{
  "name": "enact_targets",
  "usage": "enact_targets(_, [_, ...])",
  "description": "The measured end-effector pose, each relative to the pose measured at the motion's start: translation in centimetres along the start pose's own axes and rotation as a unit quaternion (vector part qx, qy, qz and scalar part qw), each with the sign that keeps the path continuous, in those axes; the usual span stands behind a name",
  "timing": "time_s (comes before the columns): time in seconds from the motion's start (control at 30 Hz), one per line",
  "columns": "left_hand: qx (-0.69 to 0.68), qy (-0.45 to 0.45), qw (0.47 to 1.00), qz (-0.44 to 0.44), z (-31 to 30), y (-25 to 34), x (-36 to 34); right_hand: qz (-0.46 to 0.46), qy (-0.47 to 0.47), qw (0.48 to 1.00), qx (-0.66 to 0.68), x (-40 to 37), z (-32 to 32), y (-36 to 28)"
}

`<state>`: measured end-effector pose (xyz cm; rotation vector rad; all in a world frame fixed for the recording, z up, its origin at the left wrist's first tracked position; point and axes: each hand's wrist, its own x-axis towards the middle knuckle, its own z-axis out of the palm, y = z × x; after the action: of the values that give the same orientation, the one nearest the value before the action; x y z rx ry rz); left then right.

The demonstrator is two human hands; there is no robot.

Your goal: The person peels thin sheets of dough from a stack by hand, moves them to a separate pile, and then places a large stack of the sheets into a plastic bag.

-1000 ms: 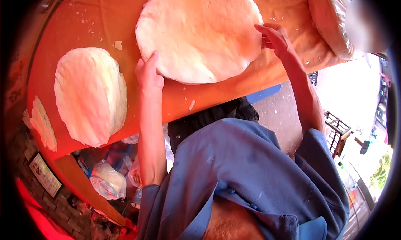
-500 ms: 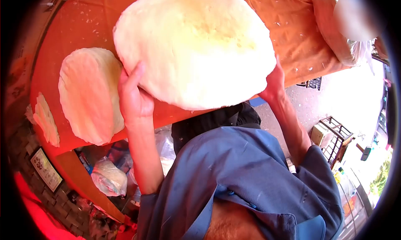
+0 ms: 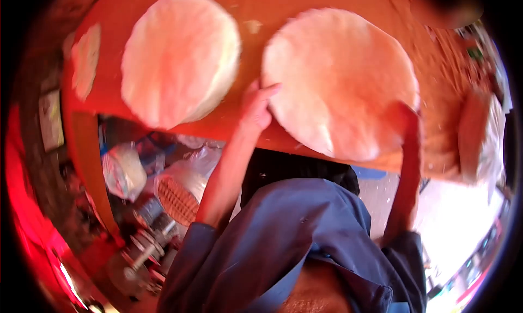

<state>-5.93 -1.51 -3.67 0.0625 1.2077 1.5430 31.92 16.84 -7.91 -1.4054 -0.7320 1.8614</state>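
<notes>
A large, round, pale sheet [image 3: 338, 73], soft and uneven at its edge, lies low over the orange-covered table in front of me. My left hand [image 3: 258, 107] is closed on its left edge, the thumb over the rim and the other fingers mostly hidden. On the lower right edge, my right hand [image 3: 404, 120] grips the same sheet; motion and shadow blur its fingers. A thick stack of similar round sheets [image 3: 177, 60] lies left of my left hand, apart from it.
A thin pale piece [image 3: 86, 61] lies at the table's left end. The orange cloth [image 3: 261, 141] reaches the near edge. A plastic-wrapped bundle [image 3: 479, 136] sits on the right. Below the table are bagged round goods [image 3: 124, 171] and a woven-looking round item [image 3: 177, 198].
The round sheet has gone from raised close to my view to lower over the table, both hands staying at its edges. My view has shifted, bringing the stack nearer the middle.
</notes>
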Motion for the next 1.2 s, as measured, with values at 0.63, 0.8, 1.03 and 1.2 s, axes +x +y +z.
enact_targets(0.63, [0.055, 0.16, 0.938, 0.304, -16.5, 24.9, -9.8, -0.114, -0.357, 0.918, -0.131, -2.3, 41.9, -5.1])
enact_targets(0.8, [0.137, 0.326, 0.9, 0.257, -27.6, 23.1, -8.0, 0.001, -0.318, 0.914, -0.253, -2.0, 45.7, 3.2])
enact_targets(1.03, [-0.001, 0.283, 0.92, 0.272, -29.6, 22.6, -7.8, -0.226, -0.133, 0.892, -0.369, -0.7, 45.8, 1.8])
enact_targets(1.2, [-0.037, 0.227, 0.951, 0.209, -27.4, 21.9, -5.4, -0.178, -0.285, 0.905, -0.261, 1.3, 47.7, 5.4])
